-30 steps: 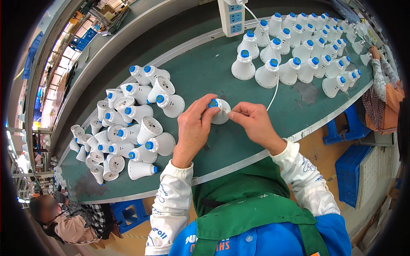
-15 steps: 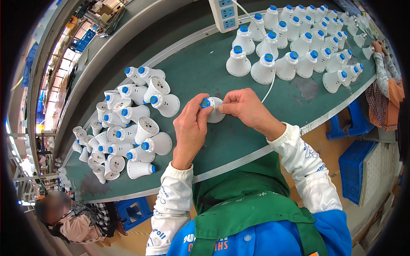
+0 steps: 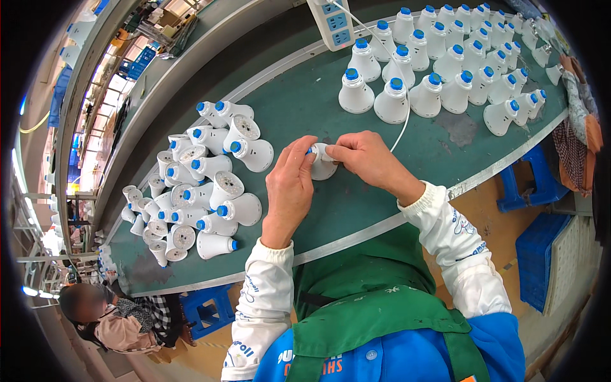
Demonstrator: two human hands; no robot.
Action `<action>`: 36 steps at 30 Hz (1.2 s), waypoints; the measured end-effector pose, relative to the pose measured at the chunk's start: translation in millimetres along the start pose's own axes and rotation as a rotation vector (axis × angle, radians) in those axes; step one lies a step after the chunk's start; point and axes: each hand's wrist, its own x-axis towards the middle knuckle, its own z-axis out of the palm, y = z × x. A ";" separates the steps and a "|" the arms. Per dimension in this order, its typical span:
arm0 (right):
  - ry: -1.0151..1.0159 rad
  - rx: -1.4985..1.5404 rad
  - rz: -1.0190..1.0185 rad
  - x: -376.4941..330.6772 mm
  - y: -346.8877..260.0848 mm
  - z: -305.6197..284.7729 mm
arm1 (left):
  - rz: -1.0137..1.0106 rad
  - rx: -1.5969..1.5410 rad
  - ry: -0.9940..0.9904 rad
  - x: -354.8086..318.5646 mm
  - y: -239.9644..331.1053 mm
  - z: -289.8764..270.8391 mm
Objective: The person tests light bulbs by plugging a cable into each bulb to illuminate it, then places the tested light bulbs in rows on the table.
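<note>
In the head view, the left hand (image 3: 291,181) holds a white cone (image 3: 323,170) just to its right; the right hand (image 3: 369,159), fingertips narrowly together, meets its upper side, any pinched piece hidden. Fine fingering seems in hand; the next move calls for steady left support.

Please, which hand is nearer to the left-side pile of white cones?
Left. The left hand is to the right of the pile, not touching it; the right hand is farther right.
</note>
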 end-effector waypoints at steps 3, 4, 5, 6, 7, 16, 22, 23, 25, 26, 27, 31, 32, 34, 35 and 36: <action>0.009 -0.031 -0.045 -2.4 2.7 -1.5 | -0.017 0.006 -0.007 -0.3 1.4 0.2; 0.006 -0.042 -0.059 -3.2 3.5 -2.3 | -0.022 0.006 -0.007 -0.3 1.8 0.1; 0.006 -0.042 -0.059 -3.8 4.1 -3.2 | -0.027 0.008 -0.006 -0.2 2.3 0.2; 0.003 -0.039 -0.059 -4.3 4.5 -3.8 | -0.029 0.009 -0.006 -0.2 2.9 0.4; -0.001 -0.036 -0.059 -4.8 4.8 -4.1 | -0.033 0.012 -0.004 -0.3 3.5 0.6; 0.235 -0.065 -0.289 -31.8 14.2 -21.3 | -0.099 0.015 -0.028 -0.6 7.1 0.5; 0.470 -0.247 -0.419 -75.0 43.2 -30.6 | -0.089 0.144 0.017 -3.3 10.5 16.4; 0.493 -0.270 -0.431 -77.8 48.2 -29.7 | -0.105 0.188 0.024 -4.0 11.3 19.2; 0.522 -0.273 -0.471 -80.1 56.2 -27.5 | -0.146 0.199 0.011 -4.3 11.6 21.1; 0.537 -0.275 -0.493 -80.6 59.0 -27.2 | -0.161 0.208 0.018 -4.2 11.6 22.0; 0.532 -0.278 -0.508 -80.7 60.9 -27.4 | -0.167 0.196 0.009 -4.0 11.4 22.5; 0.513 -0.271 -0.537 -80.4 62.1 -28.4 | -0.133 0.185 0.009 -3.1 9.3 21.6; 0.505 -0.267 -0.532 -80.6 62.0 -29.1 | -0.122 0.185 0.002 -3.7 8.8 21.3; 0.495 -0.274 -0.543 -80.9 62.1 -30.1 | -0.119 0.164 -0.012 -5.4 8.2 21.1; 0.482 -0.272 -0.540 -81.2 62.2 -30.3 | -0.124 0.150 -0.021 -6.5 8.1 20.9; 0.488 -0.277 -0.545 -81.3 62.4 -30.1 | -0.125 0.164 -0.016 -6.8 7.8 22.0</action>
